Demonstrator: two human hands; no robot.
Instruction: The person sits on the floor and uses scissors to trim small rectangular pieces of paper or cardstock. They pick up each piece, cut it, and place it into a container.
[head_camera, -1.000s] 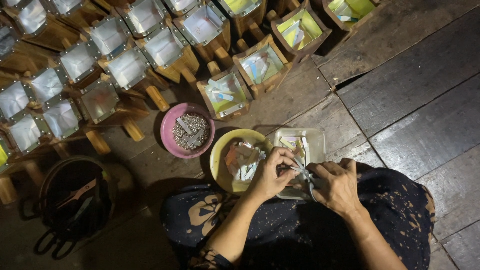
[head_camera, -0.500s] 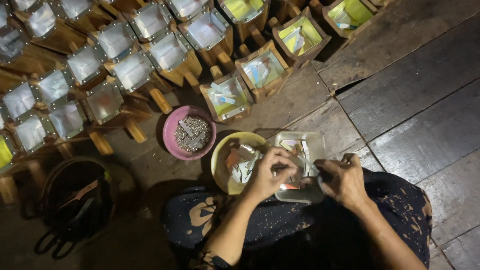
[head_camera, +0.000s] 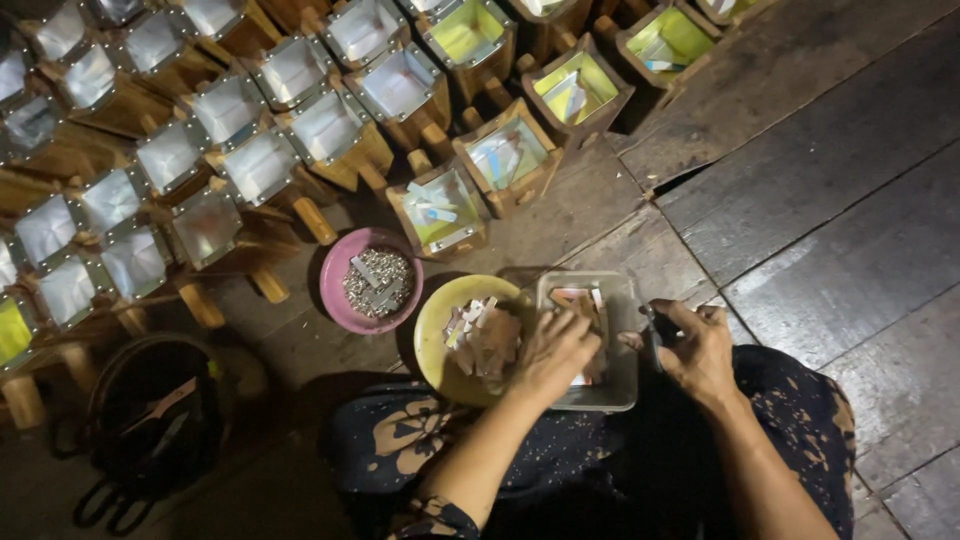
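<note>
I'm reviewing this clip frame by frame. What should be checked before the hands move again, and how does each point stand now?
1. Left hand rests over the clear tray: ok.
2. Right hand at the tray's right edge, holding a thin dark tool: ok; kind of tool: cannot tell.
3. Yellow bowl with strips beside the tray, upright: ok.
4. Pink bowl of small pieces upright, clear of both hands: ok.
5. What the left hand's fingers grip: cannot tell.

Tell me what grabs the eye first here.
Rows of small wooden box frames with shiny or yellow-green linings fill the upper left. Below them sit a pink bowl of greyish bits and a yellow bowl of small strips. The left hand and right hand work over a clear tray.
</note>
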